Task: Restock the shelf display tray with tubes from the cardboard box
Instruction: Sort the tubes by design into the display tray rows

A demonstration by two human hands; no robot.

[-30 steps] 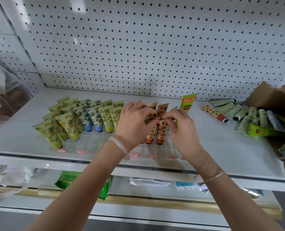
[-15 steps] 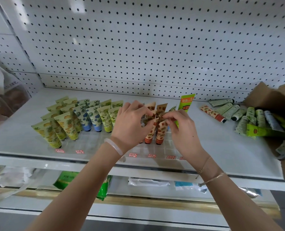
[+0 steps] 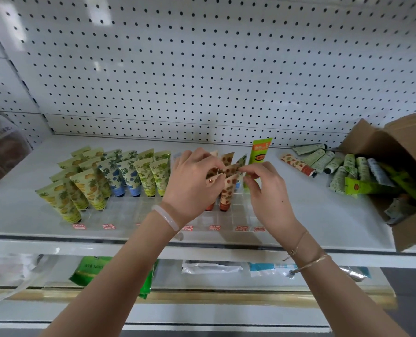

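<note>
The display tray (image 3: pixel 241 216) on the shelf (image 3: pixel 311 215) was partly stocked. Yellow tubes (image 3: pixel 87 188), blue tubes (image 3: pixel 123 175) and green tubes (image 3: pixel 153 175) stood cap-down in its left rows. A few orange-spotted tubes (image 3: pixel 227 190) stood mid-tray. The front compartments and the right end held nothing. Progress was judged about half.

The cardboard box (image 3: pixel 396 147) lay on its side at the shelf's right end, well apart from the tray. Loose tubes (image 3: pixel 323 161) spilled from its mouth, so stock remained to be placed.

The left hand (image 3: pixel 192 188) was curled, its fingertips pinching the crimped tops of the orange-spotted tubes. The right hand (image 3: pixel 267 193) pinched the same cluster between thumb and forefinger. How many tubes each hand gripped could not be determined.
</note>
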